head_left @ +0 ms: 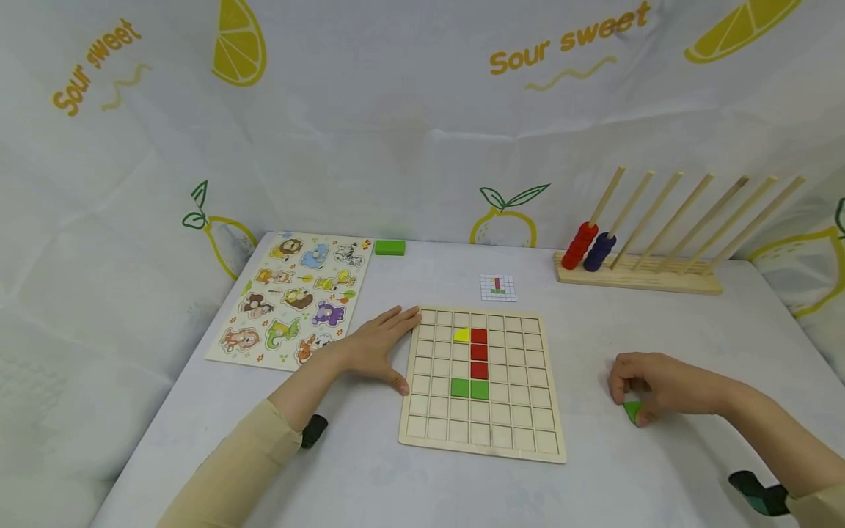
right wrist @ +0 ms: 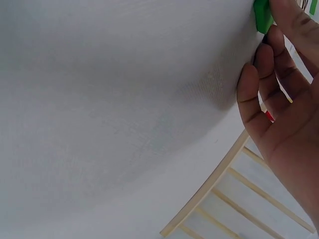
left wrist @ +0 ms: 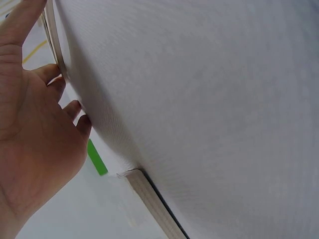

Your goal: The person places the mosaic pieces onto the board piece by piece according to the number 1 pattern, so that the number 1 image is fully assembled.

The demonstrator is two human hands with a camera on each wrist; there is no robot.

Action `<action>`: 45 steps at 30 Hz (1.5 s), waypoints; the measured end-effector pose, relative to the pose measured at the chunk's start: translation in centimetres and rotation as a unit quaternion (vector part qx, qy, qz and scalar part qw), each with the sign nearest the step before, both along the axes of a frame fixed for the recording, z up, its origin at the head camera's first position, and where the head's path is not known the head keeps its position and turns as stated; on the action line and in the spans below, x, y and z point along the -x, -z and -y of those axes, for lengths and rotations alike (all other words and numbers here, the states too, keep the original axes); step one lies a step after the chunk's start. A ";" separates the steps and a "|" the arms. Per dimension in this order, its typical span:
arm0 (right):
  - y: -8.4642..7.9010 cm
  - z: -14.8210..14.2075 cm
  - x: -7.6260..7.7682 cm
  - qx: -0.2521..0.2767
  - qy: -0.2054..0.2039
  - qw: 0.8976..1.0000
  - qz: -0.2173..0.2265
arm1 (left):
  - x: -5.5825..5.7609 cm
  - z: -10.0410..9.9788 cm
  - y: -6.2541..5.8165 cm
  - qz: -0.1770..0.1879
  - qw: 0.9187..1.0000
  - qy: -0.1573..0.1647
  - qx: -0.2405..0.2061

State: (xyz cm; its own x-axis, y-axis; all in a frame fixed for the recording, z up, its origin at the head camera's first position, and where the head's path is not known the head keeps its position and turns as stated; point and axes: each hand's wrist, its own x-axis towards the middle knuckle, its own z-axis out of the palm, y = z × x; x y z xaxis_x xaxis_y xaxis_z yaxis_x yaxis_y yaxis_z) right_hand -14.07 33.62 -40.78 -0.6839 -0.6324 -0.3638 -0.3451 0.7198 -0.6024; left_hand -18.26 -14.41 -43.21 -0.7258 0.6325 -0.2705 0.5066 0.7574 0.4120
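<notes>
A wooden grid board [head_left: 517,438] lies flat on the table, with one yellow piece [head_left: 461,335], a column of red squares [head_left: 478,353] and two green squares [head_left: 469,389] in its cells. My left hand [head_left: 370,346] touches the board's left edge, thumb and fingers spread apart. To the right of the board, my right hand [head_left: 667,385] pinches a small green tile [head_left: 631,411] between thumb and fingertips, low over the tabletop. In the right wrist view the same green tile [right wrist: 262,16] shows beside the thumb, partly hidden.
Behind the board lies a small printed card [head_left: 498,287] with a coloured grid pattern. An animal puzzle board [head_left: 264,312] is at the left, with a green block [head_left: 390,248] beside its far corner. A wooden peg stand [head_left: 640,279] with red and dark blue beads stands back right.
</notes>
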 end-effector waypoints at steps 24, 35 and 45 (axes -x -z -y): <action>-0.2 1.5 0.5 -0.004 0.029 0.999 -0.023 | -0.1 0.0 -0.2 0.003 1.000 -0.006 0.002; -1.3 3.9 1.2 0.004 0.041 0.998 -0.048 | 0.0 0.0 0.0 0.002 1.000 -0.001 -0.001; -1.7 6.6 1.4 0.029 0.030 0.997 -0.065 | -0.1 0.0 -0.2 0.002 1.000 -0.002 -0.005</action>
